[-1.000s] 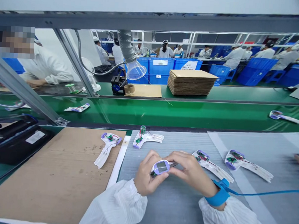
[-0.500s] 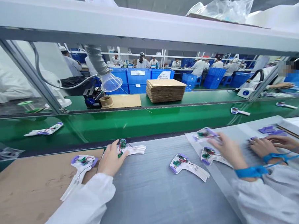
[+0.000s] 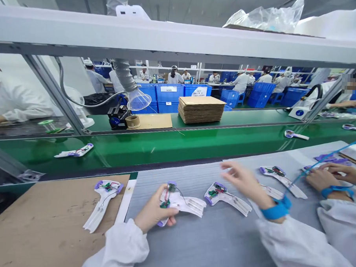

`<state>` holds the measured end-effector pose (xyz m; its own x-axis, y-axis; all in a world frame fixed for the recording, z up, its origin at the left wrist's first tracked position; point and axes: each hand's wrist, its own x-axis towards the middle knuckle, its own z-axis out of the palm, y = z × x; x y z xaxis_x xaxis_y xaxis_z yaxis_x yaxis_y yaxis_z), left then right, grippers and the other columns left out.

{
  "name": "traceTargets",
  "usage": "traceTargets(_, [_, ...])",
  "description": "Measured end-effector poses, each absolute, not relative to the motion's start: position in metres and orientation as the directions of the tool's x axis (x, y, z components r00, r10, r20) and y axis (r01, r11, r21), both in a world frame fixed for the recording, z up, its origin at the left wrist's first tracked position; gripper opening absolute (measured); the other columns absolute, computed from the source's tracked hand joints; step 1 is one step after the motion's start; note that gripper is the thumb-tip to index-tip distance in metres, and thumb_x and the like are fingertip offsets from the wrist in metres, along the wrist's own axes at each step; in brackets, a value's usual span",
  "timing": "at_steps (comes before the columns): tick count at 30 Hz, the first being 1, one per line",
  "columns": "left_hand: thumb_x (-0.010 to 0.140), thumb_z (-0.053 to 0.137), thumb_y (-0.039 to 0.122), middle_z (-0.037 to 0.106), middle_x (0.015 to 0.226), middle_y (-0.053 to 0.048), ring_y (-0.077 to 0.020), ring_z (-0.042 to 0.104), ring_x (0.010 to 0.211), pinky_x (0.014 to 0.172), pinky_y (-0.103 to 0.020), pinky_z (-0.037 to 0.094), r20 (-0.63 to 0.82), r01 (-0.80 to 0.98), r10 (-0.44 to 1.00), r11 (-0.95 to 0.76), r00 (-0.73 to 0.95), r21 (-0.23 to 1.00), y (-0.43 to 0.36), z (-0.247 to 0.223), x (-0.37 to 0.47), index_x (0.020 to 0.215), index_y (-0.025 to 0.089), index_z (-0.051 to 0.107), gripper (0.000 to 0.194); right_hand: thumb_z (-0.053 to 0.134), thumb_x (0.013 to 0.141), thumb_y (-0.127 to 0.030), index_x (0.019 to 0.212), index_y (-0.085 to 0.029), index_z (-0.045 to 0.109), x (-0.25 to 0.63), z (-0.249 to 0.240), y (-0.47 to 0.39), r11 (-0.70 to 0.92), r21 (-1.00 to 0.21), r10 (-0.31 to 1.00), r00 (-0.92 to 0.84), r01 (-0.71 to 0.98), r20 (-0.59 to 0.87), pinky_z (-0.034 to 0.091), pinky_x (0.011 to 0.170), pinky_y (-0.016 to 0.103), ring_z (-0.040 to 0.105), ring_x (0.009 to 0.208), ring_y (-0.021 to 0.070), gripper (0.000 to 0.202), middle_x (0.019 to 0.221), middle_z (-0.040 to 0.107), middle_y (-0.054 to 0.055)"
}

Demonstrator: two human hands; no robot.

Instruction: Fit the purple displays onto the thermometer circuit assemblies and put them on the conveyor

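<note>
My left hand (image 3: 155,211) grips a white pistol-shaped housing half (image 3: 189,205) by its head, lifted off the grey mat. Green circuit boards, wires and purple edging show in it. My right hand (image 3: 242,181), with a blue wrist strap, is empty and slightly blurred, fingers stretched out above the mat. Just below and left of it lies a similar housing half (image 3: 228,198) with boards and wires. To its right is another housing half (image 3: 285,181), and one more is partly hidden behind my right wrist. On the brown cardboard at left rests a further housing half (image 3: 102,207).
A green conveyor belt (image 3: 177,147) runs behind the mat, carrying several housing parts. A co-worker's hands (image 3: 326,181) work at far right beside purple pieces (image 3: 332,159). Beyond the belt stand a cardboard stack (image 3: 201,111) and a tape roll (image 3: 133,121). A shelf beam (image 3: 182,39) crosses overhead.
My left hand has picked up the housing half and brought it rightward and nearer. My right hand has let go of another housing half at right and moved left, now empty.
</note>
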<state>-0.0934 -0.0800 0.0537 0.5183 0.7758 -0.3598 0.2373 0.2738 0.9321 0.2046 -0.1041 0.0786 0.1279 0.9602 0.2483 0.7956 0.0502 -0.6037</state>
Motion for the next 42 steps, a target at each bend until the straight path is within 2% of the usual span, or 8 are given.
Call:
traceTargets(4, [0.061,0.073,0.026,0.058,0.055,0.004,-0.0126,0.058,0.047,0.044,-0.019,0.047,-0.351,0.179,0.731,0.306,0.585,0.935,-0.091,0.035,-0.087,0.117,0.017,0.030,0.071,0.067,0.073,-0.028,0.094,-0.022,0.064,0.094,0.074,-0.096,0.346,-0.684,0.938,-0.246,0.643,0.244,0.048,0.065,0.024,0.059,0.068,0.0129,0.022,0.087,0.065,0.000])
traceTargets(6, [0.063,0.072,0.033,0.057,0.059,0.003,-0.0120,0.057,0.046,0.040,-0.018,0.046,-0.330,0.115,0.717,0.332,0.615,0.936,-0.091,0.030,-0.090,0.116,0.018,0.033,0.068,0.063,0.077,-0.019,0.089,-0.020,0.065,0.072,0.068,-0.097,0.420,-0.726,0.903,-0.330,0.545,0.275,0.046,0.069,0.025,0.058,0.075,0.0142,0.012,0.083,0.064,0.001])
traceTargets(9, [0.072,0.062,0.045,0.055,0.058,0.004,-0.0107,0.054,0.041,0.034,-0.016,0.041,-0.285,0.044,0.738,0.329,0.611,0.943,-0.090,0.029,-0.095,0.116,0.019,0.034,0.059,0.055,0.079,-0.005,0.092,-0.020,0.063,0.072,0.060,-0.099,0.476,-0.789,0.862,-0.383,0.389,0.331,0.044,0.077,0.026,0.056,0.088,0.0139,0.021,0.090,0.060,0.002])
traceTargets(14, [0.079,0.053,0.044,0.055,0.066,0.003,-0.0110,0.056,0.042,0.032,-0.015,0.039,-0.215,0.068,0.836,0.210,0.505,0.975,-0.092,0.029,-0.092,0.107,0.021,0.040,0.039,0.049,0.073,0.006,0.089,-0.020,0.060,0.090,0.048,-0.099,0.470,-0.813,0.856,-0.404,0.345,0.323,0.041,0.087,0.028,0.053,0.099,0.0142,0.032,0.103,0.054,0.004])
traceTargets(19, [0.080,0.055,0.037,0.055,0.071,0.003,-0.0081,0.054,0.041,0.034,-0.015,0.040,-0.122,0.111,0.912,0.084,0.393,0.990,-0.096,0.027,-0.088,0.097,0.020,0.043,0.027,0.060,0.078,-0.010,0.108,-0.023,0.056,0.089,0.049,-0.103,0.438,-0.788,0.874,-0.410,0.432,0.261,0.044,0.082,0.029,0.055,0.093,0.0161,0.033,0.100,0.059,0.004])
traceTargets(28, [0.078,0.057,0.033,0.058,0.075,0.002,-0.0110,0.059,0.050,0.045,-0.021,0.049,-0.142,-0.006,0.904,0.157,0.404,0.988,-0.101,0.032,-0.082,0.099,0.020,0.045,0.027,0.058,0.082,-0.019,0.107,-0.025,0.059,0.087,0.046,-0.106,0.445,-0.801,0.888,-0.310,0.400,0.338,0.049,0.077,0.030,0.058,0.090,0.0173,0.026,0.098,0.061,0.005])
traceTargets(37, [0.079,0.056,0.033,0.058,0.070,0.002,-0.0098,0.056,0.048,0.041,-0.018,0.045,-0.046,0.157,0.942,-0.007,0.333,0.988,-0.104,0.035,-0.085,0.099,0.021,0.052,0.024,0.051,0.086,-0.016,0.115,-0.025,0.056,0.086,0.034,-0.109,0.554,-0.700,0.833,-0.311,0.451,0.458,0.048,0.092,0.036,0.056,0.107,0.0188,0.031,0.113,0.061,0.006])
traceTargets(42, [0.080,0.055,0.033,0.058,0.073,0.002,-0.0094,0.056,0.048,0.042,-0.018,0.045,-0.044,0.173,0.940,-0.016,0.339,0.985,-0.104,0.038,-0.086,0.098,0.021,0.053,0.022,0.051,0.086,-0.015,0.110,-0.023,0.060,0.085,0.032,-0.110,0.577,-0.666,0.816,-0.293,0.472,0.499,0.051,0.087,0.036,0.058,0.104,0.0194,0.027,0.113,0.062,0.007])
